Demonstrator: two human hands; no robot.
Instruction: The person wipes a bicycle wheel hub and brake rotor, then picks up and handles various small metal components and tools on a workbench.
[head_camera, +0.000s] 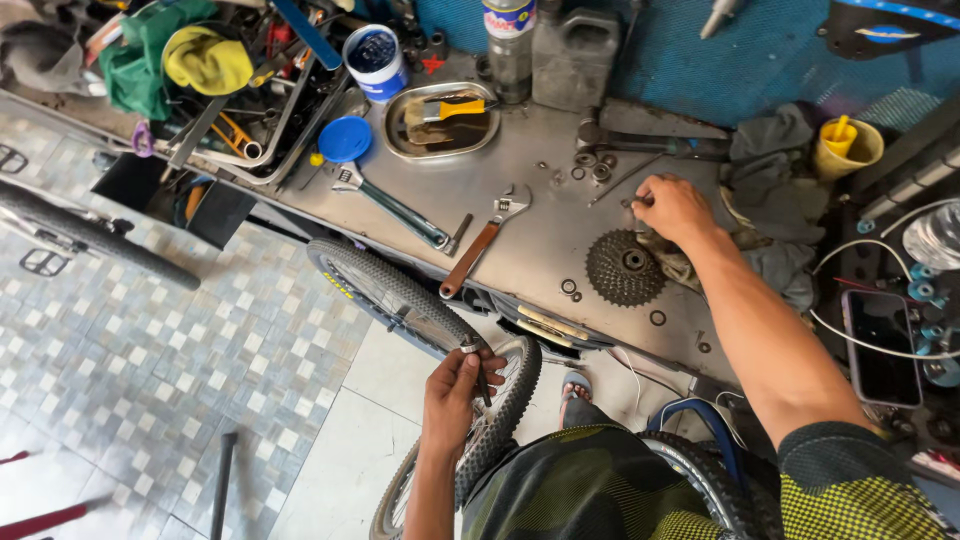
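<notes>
Two hands are at work, each on a different thing. Nearest, the left hand (455, 395) is closed in a pinch around a thin dark rod (482, 378), apparently an axle or skewer, and holds it against the knobby tyre of a bicycle wheel (420, 300) that leans at the bench edge just above the hand. A foot in a sandal (575, 388) shows on the tiled floor (180, 370) to the right of that hand.

Farther out, the right hand (672, 207) reaches across the metal bench (545, 215), fingers curled down on a small part (634, 201) at its left side; whether it grips the part or only touches it I cannot tell. Just below this hand lies a cassette of sprockets (625, 267), flat, beside a grey rag (775, 200). Loose washers and rings (592, 165) sit just beyond the fingertips.

Left of the right hand lie an adjustable wrench with a brown handle (482, 245) and a second wrench (390, 203). Beyond them stand a metal tray with a brush (440, 122), a blue tub (374, 60) and a blue lid (345, 138).

By my judgement the step in hand is hub work on the wheel, with small hardware being picked up; the next move calls for a sure pinch on that part and bringing it over to the rod without dropping it.
</notes>
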